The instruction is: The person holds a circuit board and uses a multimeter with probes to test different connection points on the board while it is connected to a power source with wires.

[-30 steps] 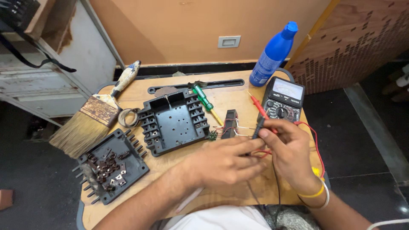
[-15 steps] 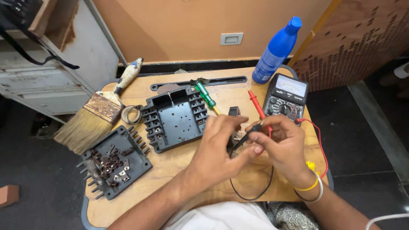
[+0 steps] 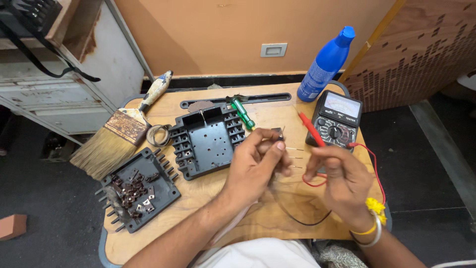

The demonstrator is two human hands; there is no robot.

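Observation:
My left hand (image 3: 255,166) pinches a small black component (image 3: 277,135) with thin metal pins sticking out to the right, raised just above the wooden table (image 3: 198,198). My right hand (image 3: 342,181) is a short way to its right, fingers closed on the lower end of a red test probe (image 3: 311,128) whose tip points up and away. A red lead (image 3: 364,159) runs from the probe to a black analogue multimeter (image 3: 338,119) lying just beyond my right hand. A black lead (image 3: 297,218) loops across the table under both hands.
A black plastic housing (image 3: 206,139) lies left of my left hand. A second black housing (image 3: 136,191) holding several metal contacts sits nearer the left edge. Also on the table are a wide paintbrush (image 3: 116,136), a wire ring (image 3: 158,135), a green screwdriver (image 3: 243,113) and a blue bottle (image 3: 327,62).
My hands have drawn apart. The left hand now holds the black component alone, and the right hand has pulled the red probe off to the right.

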